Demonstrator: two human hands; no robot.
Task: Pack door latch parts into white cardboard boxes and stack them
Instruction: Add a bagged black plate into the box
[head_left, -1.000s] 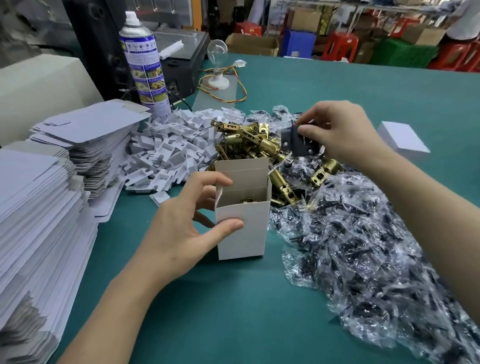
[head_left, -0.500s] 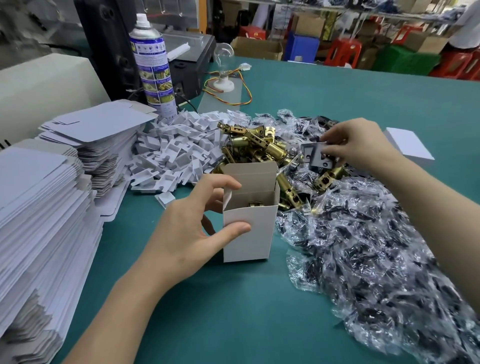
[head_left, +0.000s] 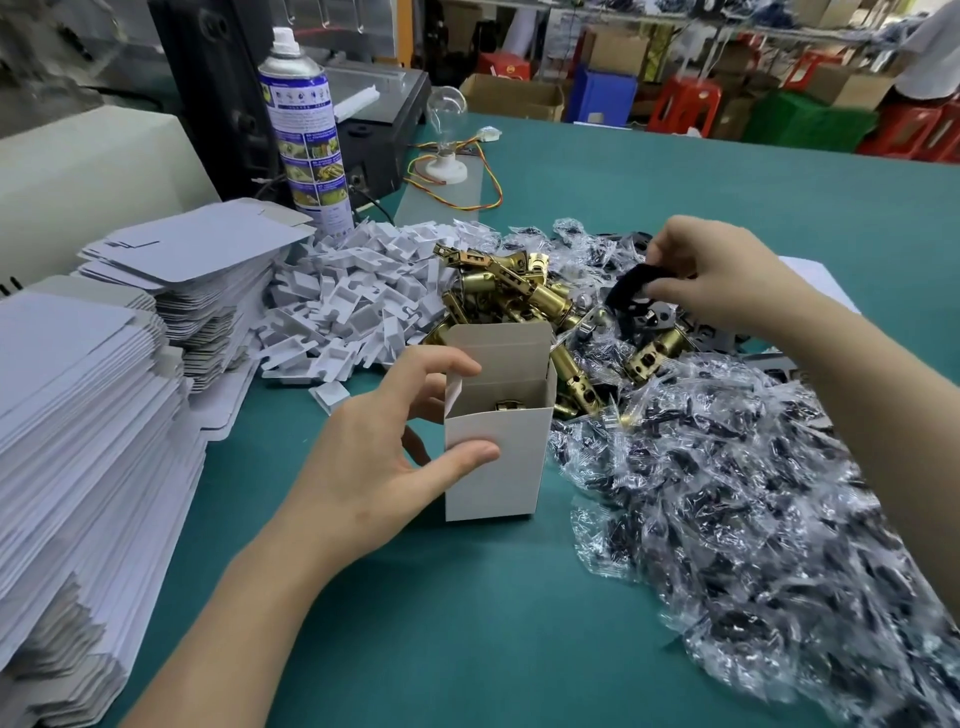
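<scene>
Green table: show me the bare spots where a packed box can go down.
Bare table lies in front of the open box, between the flat carton stacks and the bagged parts heap, and beyond the right hand. Crowded: the white inserts and brass latches behind the box.

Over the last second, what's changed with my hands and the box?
The right hand drifted a little to the right, away from the box, still pinching a small dark piece in its fingertips. The left hand kept holding the open box, which stayed put with a brass latch inside.
</scene>
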